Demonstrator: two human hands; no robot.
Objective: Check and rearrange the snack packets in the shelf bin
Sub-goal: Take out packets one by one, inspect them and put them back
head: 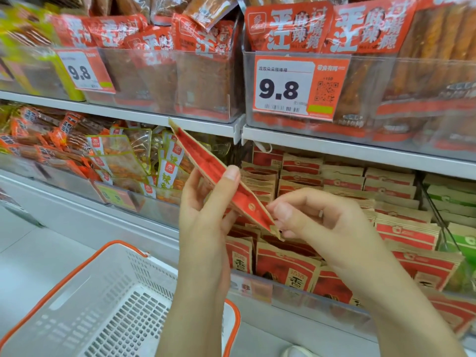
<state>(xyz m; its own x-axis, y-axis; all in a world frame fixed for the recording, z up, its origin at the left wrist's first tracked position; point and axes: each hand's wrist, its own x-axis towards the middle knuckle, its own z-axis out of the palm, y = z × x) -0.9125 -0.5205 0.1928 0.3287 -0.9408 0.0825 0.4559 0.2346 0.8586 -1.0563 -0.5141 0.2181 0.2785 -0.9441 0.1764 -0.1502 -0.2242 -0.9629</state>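
A red and kraft-brown snack packet (206, 161) is held edge-on in front of the lower shelf, tilted from upper left to lower right. My left hand (206, 215) grips its middle, thumb on top and fingers behind. My right hand (316, 222) pinches its lower right corner. Behind and below them, the clear-fronted shelf bin (296, 292) holds several matching red and brown packets (345, 186) standing in rows.
A white shopping basket with an orange rim (108, 300) sits below my left forearm. Bins of green-edged packets (123, 158) lie to the left, green packets (461, 202) to the right. The upper shelf carries red packets behind 9.8 price tags (298, 86).
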